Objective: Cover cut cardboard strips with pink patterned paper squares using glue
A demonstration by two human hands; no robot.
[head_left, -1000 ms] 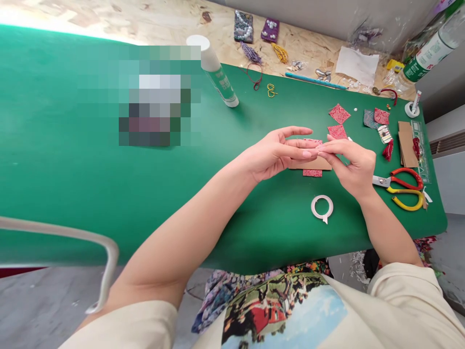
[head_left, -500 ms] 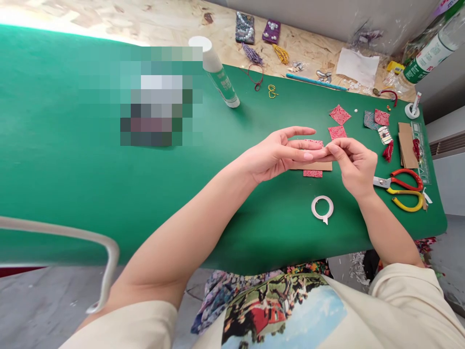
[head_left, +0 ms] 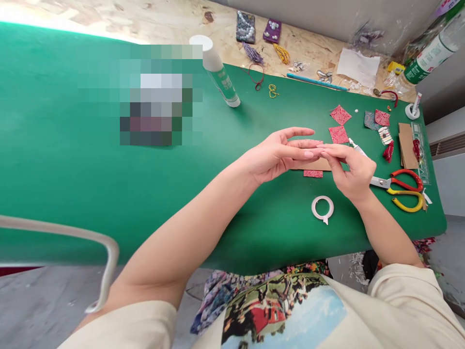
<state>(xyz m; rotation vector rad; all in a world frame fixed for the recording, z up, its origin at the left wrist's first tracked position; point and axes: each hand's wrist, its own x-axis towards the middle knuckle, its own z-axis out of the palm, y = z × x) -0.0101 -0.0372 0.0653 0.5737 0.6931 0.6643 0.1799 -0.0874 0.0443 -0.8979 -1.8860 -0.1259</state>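
Note:
My left hand [head_left: 274,156] is held palm inward over the mat, its fingers stretched out and apart. At its fingertips, my right hand [head_left: 350,167] makes a pinch with thumb and forefinger. Whatever lies in that pinch, if anything, is too small to make out. Partly hidden below the hands is a strip of brown cardboard [head_left: 323,165], with a red patterned fabric piece [head_left: 313,174] sticking out at its lower edge. A white-tipped tube [head_left: 358,146] lies behind my right hand. Two red patterned squares, one upper [head_left: 340,115] and one lower [head_left: 338,135], rest beyond it.
A roll of white tape [head_left: 313,215] lies in front of my hands on the green mat [head_left: 145,194]. Scissors [head_left: 407,174] with red and yellow handles are at the right. A white-capped bottle [head_left: 221,80] stands behind. Beaded tassel pieces [head_left: 245,28] and a blue pencil [head_left: 316,81] lie farther back.
My right hand has shifted slightly left along my left fingertips, its pinch turning. The white-tipped tube now shows behind it. My left hand is nearly still.

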